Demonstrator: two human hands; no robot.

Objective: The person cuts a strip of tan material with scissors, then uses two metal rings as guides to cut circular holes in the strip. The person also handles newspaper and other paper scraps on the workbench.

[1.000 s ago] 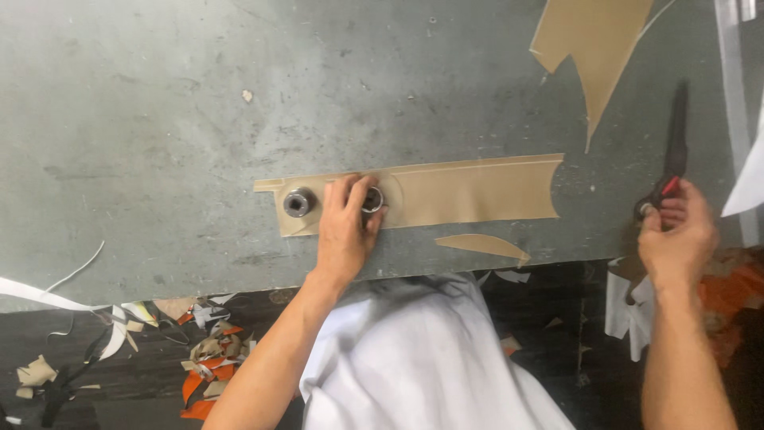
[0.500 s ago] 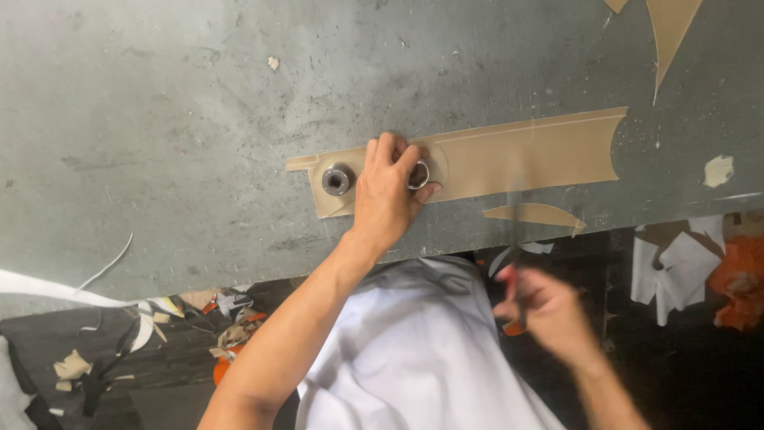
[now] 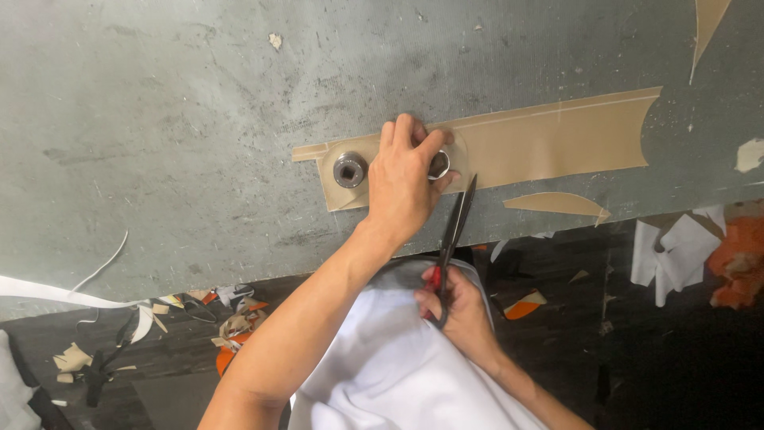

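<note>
A long tan strip of material [image 3: 549, 139] lies across the grey worktable [image 3: 199, 119]. Two round metal weights sit on its left end; one [image 3: 349, 169] is in plain sight, the other [image 3: 438, 164] is partly under my fingers. My left hand [image 3: 406, 183] presses flat on the strip between them. My right hand [image 3: 458, 306] holds black scissors with red handles [image 3: 452, 235] near the table's front edge, blades pointing up toward the strip, just right of my left hand.
A small curved tan offcut [image 3: 557, 203] lies below the strip. Another tan piece [image 3: 707, 24] is at the top right. Scraps of white, tan and orange material [image 3: 231, 314] litter the dark floor, with white and orange pieces [image 3: 700, 255] at the right.
My right hand has brought the scissors from the table's right side down and in to the front edge beside my left hand. My left hand stayed on the strip.
</note>
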